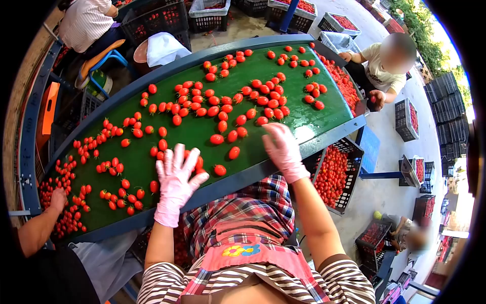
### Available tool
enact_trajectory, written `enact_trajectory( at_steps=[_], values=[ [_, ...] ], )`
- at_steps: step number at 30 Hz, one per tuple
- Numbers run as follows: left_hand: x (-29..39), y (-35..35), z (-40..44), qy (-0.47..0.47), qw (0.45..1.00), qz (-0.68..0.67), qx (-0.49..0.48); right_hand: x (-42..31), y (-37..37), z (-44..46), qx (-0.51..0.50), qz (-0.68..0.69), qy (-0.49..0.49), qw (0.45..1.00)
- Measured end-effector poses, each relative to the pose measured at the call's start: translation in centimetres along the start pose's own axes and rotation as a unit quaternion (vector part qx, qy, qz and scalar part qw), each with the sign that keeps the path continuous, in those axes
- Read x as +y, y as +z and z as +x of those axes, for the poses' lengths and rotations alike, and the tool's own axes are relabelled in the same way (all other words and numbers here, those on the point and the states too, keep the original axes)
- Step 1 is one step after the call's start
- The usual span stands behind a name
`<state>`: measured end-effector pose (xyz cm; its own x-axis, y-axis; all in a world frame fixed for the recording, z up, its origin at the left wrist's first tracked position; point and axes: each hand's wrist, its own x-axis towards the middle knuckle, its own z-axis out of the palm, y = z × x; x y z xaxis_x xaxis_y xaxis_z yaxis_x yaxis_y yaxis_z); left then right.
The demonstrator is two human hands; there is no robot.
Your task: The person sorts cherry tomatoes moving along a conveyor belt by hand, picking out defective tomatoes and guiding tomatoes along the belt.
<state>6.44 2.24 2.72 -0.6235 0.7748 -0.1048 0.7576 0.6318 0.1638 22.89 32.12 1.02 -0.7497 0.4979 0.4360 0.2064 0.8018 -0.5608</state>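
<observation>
Many small red tomatoes [213, 100] lie scattered over a green conveyor belt [304, 133] with a dark metal edge. My left hand [177, 177], in a pink glove, is spread over the near part of the belt, with a few tomatoes showing beside its fingers and thumb. My right hand [281, 148], also gloved in pink, is over the near edge further right, its fingers stretched out and a little apart; tomatoes lie just beyond its fingertips. Nothing shows in either palm, though the undersides are hidden.
A black crate of tomatoes [331, 175] stands below the belt at the right. A co-worker's bare hand [58, 200] touches tomatoes at the belt's left end. Another person [379, 71] sits beyond the right end, by a tomato-filled tray [336, 76]. More crates [406, 120] stand on the floor.
</observation>
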Motion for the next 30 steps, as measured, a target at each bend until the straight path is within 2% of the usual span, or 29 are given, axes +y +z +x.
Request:
enact_trajectory(
  at_steps=[1,3,4,5,6,9,11,12,13,15,16,17,18,19,21,23,24,25,27,29,30],
  values=[
    [-0.9,-0.5,0.4,-0.054,0.998,0.023,0.013,1.7,-0.7,0.1,0.029,-0.046,0.006,0.999],
    [-3.0,-0.4,2.1,-0.091,0.99,0.0,0.108,5.3,-1.0,-0.9,0.059,-0.065,0.08,0.993],
    [-4.0,-0.7,3.1,-0.057,0.987,-0.027,0.147,4.8,-1.0,-0.8,0.056,-0.063,0.081,0.993],
    [-4.8,-1.1,4.4,-0.023,0.981,-0.055,0.187,4.1,-1.2,-0.7,0.046,-0.052,0.131,0.989],
    [-5.1,-1.9,6.2,-0.02,0.977,-0.042,0.206,3.5,-1.3,-0.6,0.037,-0.042,0.18,0.982],
    [-4.8,-3.5,13.1,-0.048,0.964,0.016,0.262,3.7,-0.8,-0.3,0.069,-0.045,0.177,0.981],
    [-3.6,0.6,19.1,-0.04,0.981,-0.032,0.186,6.7,-1.6,-0.2,0.067,-0.035,0.198,0.977],
    [-0.7,-1.0,20.3,-0.001,0.988,0.001,0.151,7.8,-2.1,0.0,0.058,-0.035,0.206,0.976],
    [-0.3,-0.4,22.5,0.045,0.984,-0.084,0.147,8.5,-2.3,0.2,0.049,-0.035,0.214,0.975],
    [4.6,-7.6,24.7,-0.162,0.978,-0.124,-0.043,8.1,-1.8,0.1,0.047,-0.034,0.226,0.972],
    [3.9,-7.0,27.0,-0.162,0.982,-0.099,0.021,7.5,-1.5,0.3,0.053,-0.036,0.21,0.976],
    [2.0,-4.6,29.5,-0.002,0.988,-0.098,0.119,7.3,-1.2,0.4,0.059,-0.041,0.191,0.979],
    [0.8,-1.7,32.9,0.034,0.973,-0.153,0.167,7.3,-1.0,0.3,0.057,-0.054,0.17,0.982],
    [2.1,0.2,34.5,0.038,0.962,-0.128,0.236,6.7,-0.7,0.2,0.054,-0.049,0.183,0.98],
    [4.2,2.7,36.8,0.051,0.968,-0.057,0.24,6.1,0.1,0.1,0.043,-0.044,0.199,0.978],
    [6.1,3.6,38.8,0.11,0.978,-0.057,0.171,5.4,0.5,0.0,0.05,-0.05,0.176,0.982],
    [7.5,2.7,38.4,0.141,0.983,-0.074,0.096,5.0,0.6,-0.1,0.039,-0.051,0.184,0.981],
    [8.5,2.9,38.0,0.203,0.972,-0.098,0.061,4.7,0.6,-0.1,0.029,-0.051,0.193,0.98],
    [11.0,4.5,36.8,0.248,0.955,-0.014,0.163,4.8,0.6,-0.2,0.036,-0.047,0.186,0.981],
    [13.1,4.1,34.8,0.184,0.965,-0.019,0.186,4.3,0.5,-0.1,0.04,-0.049,0.184,0.981],
    [13.9,2.9,33.2,0.183,0.972,-0.027,0.146,4.2,0.5,-0.2,0.043,-0.059,0.176,0.982]
  ],
)
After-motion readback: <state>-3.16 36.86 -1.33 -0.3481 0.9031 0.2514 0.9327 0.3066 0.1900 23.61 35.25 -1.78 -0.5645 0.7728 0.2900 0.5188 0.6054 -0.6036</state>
